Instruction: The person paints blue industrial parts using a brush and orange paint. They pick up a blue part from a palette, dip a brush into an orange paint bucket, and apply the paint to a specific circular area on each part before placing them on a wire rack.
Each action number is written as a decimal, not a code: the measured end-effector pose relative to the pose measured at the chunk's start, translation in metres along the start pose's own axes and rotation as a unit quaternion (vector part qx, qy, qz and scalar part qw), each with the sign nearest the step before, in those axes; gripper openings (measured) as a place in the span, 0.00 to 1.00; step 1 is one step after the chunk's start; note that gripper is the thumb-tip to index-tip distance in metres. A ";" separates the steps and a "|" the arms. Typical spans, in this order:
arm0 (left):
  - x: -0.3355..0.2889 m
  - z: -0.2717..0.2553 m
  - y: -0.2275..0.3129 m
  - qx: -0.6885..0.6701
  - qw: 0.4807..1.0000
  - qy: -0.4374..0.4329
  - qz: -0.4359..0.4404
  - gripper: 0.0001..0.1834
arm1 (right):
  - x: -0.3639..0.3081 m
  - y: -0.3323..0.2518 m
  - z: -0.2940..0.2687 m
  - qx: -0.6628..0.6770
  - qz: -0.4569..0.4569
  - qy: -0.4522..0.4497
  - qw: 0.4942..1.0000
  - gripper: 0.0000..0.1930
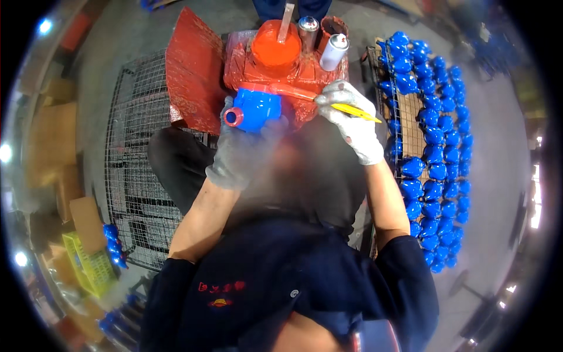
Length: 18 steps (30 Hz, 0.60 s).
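In my gloved left hand (233,155) is a glossy blue metal casting (258,110) with a red-rimmed round port facing me and red paint along its far edge. The fingers wrap its left side and underside, partly lost in a hazy blur. My right hand (352,120), in a paint-marked white glove, grips a paintbrush (355,112) with a yellow handle. Its red-coated front end points left and appears to meet the casting's red edge. Just beyond the casting stands a pot of red paint (256,58) with a flat stick (285,23) upright in it.
A red-smeared stand (237,73) carries the pot, a white spray can (333,57), another can (308,36) and a red-stained tin (335,26). A red-painted sheet (193,73) leans left. Wire racks (138,158) flank me; the right holds many blue castings (434,136). Another person's legs (293,7) show beyond.
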<state>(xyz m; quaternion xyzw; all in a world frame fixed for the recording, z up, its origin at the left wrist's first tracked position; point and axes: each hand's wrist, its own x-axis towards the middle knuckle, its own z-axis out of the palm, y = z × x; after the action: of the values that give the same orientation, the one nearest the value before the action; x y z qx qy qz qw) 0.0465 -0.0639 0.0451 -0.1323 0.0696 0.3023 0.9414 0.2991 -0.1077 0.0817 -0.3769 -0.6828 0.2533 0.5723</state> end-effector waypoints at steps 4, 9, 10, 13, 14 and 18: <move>-0.001 -0.002 0.004 -0.046 0.999 -0.018 -0.019 0.46 | -0.009 0.029 0.006 0.088 0.084 0.039 0.992 0.13; 0.003 0.008 0.012 -0.126 0.990 -0.045 -0.042 0.44 | -0.007 0.043 0.008 0.047 0.124 0.068 0.989 0.13; 0.005 0.011 0.014 -0.131 0.989 -0.051 -0.042 0.44 | -0.006 0.041 0.007 0.047 0.132 0.085 0.986 0.11; 0.003 0.022 0.016 -0.117 0.992 -0.037 -0.018 0.44 | -0.011 0.036 -0.001 0.024 0.158 0.158 0.974 0.10; 0.001 0.027 0.018 -0.109 0.994 -0.029 -0.012 0.44 | -0.011 0.029 -0.002 0.048 0.152 0.174 0.972 0.10; 0.003 0.037 0.021 0.092 0.990 0.033 0.098 0.44 | -0.007 -0.003 -0.010 0.036 0.096 0.197 0.975 0.09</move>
<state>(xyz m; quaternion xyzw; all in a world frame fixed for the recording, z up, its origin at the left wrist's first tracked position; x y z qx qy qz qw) 0.0384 -0.0347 0.0756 -0.0480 0.1407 0.3807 0.9127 0.3085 -0.1160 0.0815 -0.4625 -0.5081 0.2521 0.6815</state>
